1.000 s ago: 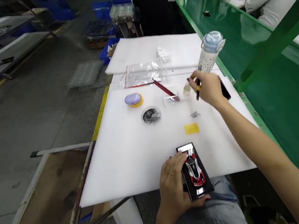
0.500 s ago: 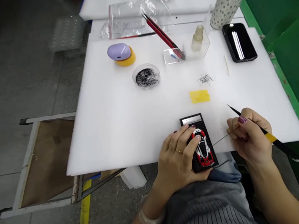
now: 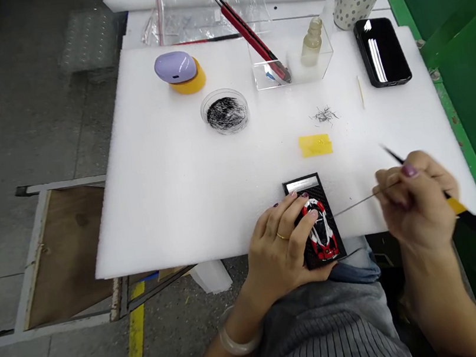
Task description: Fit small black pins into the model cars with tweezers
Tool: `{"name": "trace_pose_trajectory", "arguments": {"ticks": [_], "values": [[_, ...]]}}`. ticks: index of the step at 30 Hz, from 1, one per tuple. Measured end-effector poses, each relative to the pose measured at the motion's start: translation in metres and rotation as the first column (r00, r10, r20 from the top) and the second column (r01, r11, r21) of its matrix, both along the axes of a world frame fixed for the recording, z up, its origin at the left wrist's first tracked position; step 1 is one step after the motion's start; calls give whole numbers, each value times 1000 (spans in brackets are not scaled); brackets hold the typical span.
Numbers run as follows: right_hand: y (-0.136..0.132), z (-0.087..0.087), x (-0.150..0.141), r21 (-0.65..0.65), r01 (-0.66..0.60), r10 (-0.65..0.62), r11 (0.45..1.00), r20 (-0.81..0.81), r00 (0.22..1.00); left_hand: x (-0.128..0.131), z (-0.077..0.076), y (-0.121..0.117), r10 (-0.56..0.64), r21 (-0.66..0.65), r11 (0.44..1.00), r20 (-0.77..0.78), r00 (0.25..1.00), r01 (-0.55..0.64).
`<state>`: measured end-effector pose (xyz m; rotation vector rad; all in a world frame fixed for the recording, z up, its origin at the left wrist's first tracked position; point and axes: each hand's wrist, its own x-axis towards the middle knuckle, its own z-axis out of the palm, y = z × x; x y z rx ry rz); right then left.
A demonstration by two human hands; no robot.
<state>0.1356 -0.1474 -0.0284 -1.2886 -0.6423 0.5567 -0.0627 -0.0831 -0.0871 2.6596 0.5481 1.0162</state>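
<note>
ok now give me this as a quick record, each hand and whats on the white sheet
left hand: fingers on a red and white model car on a black carbon-pattern base
right hand: holds a black pointed tool with a yellow band, plus a thin metal wire
wire tip: beside the base
sheet: white foam sheet
on sheet: dish of black strands, loose strands, yellow patch, black phone, clear acrylic box
</note>
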Motion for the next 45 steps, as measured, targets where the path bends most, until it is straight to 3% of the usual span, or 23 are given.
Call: {"name": "trace_pose_trajectory", "arguments": {"ticks": [2, 4, 6, 9, 12, 15, 19, 23, 25, 28, 32, 39, 45], "values": [[14, 18, 19, 61, 160, -170, 985, 276, 946, -2, 2, 0, -13, -3, 1000, -16, 1000, 13], [37, 40, 42, 110, 270, -285, 957, 549, 786, -4, 4, 1, -31, 3, 1000, -46, 998, 31], [68, 59, 64, 125, 276, -277, 953, 726, 629, -4, 5, 1, -30, 28, 999, -68, 997, 32], [117, 73, 89, 154, 191, -232, 969, 830, 507, -4, 6, 2, -6, 69, 998, -52, 999, 9], [157, 65, 103, 120, 172, -190, 978, 856, 480, -2, 5, 2, 5, 76, 997, -20, 1000, -4], [175, 56, 109, -17, 164, -66, 986, 869, 490, -2, 6, 2, 8, 67, 998, -8, 1000, -7], [165, 58, 110, -126, 51, 81, 991, 847, 526, -3, 14, 4, 8, 11, 1000, -21, 1000, -8], [129, 51, 103, -128, -130, 179, 983, 531, 828, -1, 26, 8, 14, -73, 997, -18, 1000, -15], [111, 38, 100, -140, -207, 244, 968, 360, 901, 2, 30, 10, 23, -137, 990, 26, 999, -20], [96, 20, 97, -225, -239, 298, 945, 284, 912, 11, 30, 10, 83, -304, 952, 135, 987, -38], [97, 6, 96, -385, -305, 400, 871, 194, 896, 22, 26, 8, 159, -487, 873, 224, 962, -31], [105, -6, 99, -510, -114, 214, 853, 140, 967, 25, 21, 5, 130, -516, 857, 234, 963, 10], [106, -5, 95, -493, -143, 240, 858, 139, 961, 26, 20, 7, 120, -521, 853, 243, 963, 25]]}}
